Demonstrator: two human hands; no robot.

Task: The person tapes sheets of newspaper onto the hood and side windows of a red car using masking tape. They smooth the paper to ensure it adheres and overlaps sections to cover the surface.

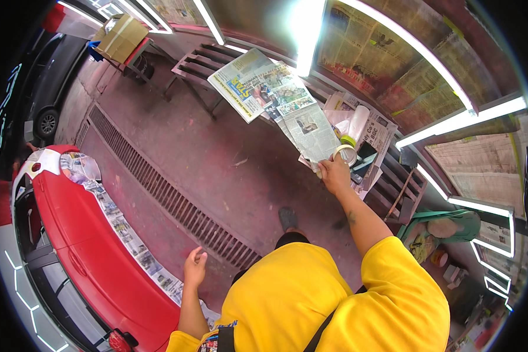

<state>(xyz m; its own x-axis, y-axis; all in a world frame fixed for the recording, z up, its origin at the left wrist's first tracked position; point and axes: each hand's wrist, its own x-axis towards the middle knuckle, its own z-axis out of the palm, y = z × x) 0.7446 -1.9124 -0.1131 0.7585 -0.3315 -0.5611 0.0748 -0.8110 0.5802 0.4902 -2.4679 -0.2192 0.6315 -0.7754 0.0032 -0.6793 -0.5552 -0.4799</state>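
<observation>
Well, flat newsprint point(307, 124), round tape roll point(354, 156)

A head-worn fisheye camera looks down over left hand point(195, 267) and right hand point(335, 174).

Bright tube lights point(463, 122) are running along a dusky wall point(494, 53), where yellowed newspaper sheets point(387, 44) are hanging. A long drain grate point(170, 195) is crossing the reddish, stained floor point(199, 141). A slatted bench point(393, 190) is standing alongside the wall, with a small table point(138, 53) standing beyond.
</observation>
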